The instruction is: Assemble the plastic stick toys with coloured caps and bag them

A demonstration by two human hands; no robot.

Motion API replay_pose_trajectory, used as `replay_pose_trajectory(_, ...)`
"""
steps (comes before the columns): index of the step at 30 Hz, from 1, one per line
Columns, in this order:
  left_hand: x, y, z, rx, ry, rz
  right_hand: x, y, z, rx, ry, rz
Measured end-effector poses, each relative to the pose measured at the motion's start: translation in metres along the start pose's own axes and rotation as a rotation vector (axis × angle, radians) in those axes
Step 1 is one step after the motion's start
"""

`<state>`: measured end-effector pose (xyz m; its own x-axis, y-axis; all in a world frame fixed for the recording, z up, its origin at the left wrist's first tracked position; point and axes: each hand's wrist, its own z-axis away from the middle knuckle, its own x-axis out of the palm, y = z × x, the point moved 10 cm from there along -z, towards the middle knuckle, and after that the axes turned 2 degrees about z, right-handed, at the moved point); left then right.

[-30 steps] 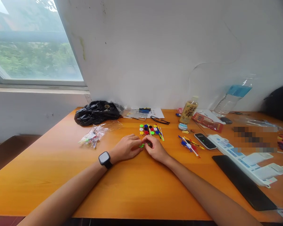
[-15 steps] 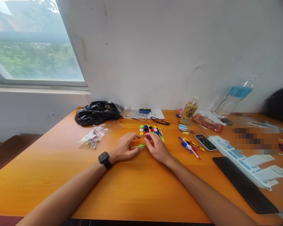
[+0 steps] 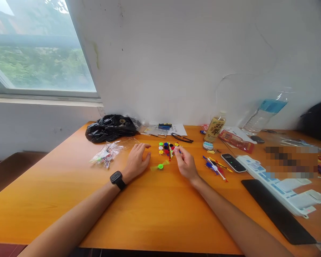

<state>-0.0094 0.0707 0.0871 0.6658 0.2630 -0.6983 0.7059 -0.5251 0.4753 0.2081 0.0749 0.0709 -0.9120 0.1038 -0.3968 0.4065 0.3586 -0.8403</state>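
A small green plastic spinner (image 3: 161, 166) stands on the table between my hands, its thin arms smeared as if turning. My left hand (image 3: 137, 159), with a black watch on its wrist, rests to the left of it, fingers apart and holding nothing. On the other side, my right hand (image 3: 186, 162) has its fingers pinched together at a few thin coloured plastic sticks (image 3: 170, 152); its fingertips partly hide the grip. Beneath and behind these sticks lie small round plastic discs in rows, among them a green disc (image 3: 161, 144) and a yellow disc (image 3: 161, 152).
More coloured sticks (image 3: 215, 167) lie at right, near a phone-like black device (image 3: 233, 162) and a white power strip (image 3: 274, 184). A drink bottle (image 3: 214, 128) stands behind. At left are a clear bag of parts (image 3: 105, 155) and a black plastic bag (image 3: 111, 129).
My hands have moved apart from the green spinner, whose arms are now blurred. The coloured sticks have shifted left across the discs, at my right fingertips.
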Motion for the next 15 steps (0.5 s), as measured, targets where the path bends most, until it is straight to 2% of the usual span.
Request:
replay_pose_trajectory(4, -0.009, -0.016, -0.004, -0.039, -0.019, -0.326, 0.004, 0.002, 0.000, -0.031, -0.019, 0.050)
replay_pose_trajectory(7, -0.020, -0.035, -0.007, -0.087, 0.006, -0.499, 0.007, 0.000, 0.001, -0.053, -0.036, 0.069)
replay_pose_trajectory(11, -0.034, -0.069, -0.008, -0.201, 0.058, -0.650, 0.010, -0.002, 0.003, -0.072, -0.064, 0.088)
replay_pose_trajectory(15, -0.043, -0.089, -0.008, -0.273, 0.012, -0.692, 0.011, -0.002, 0.003, -0.080, -0.079, 0.094)
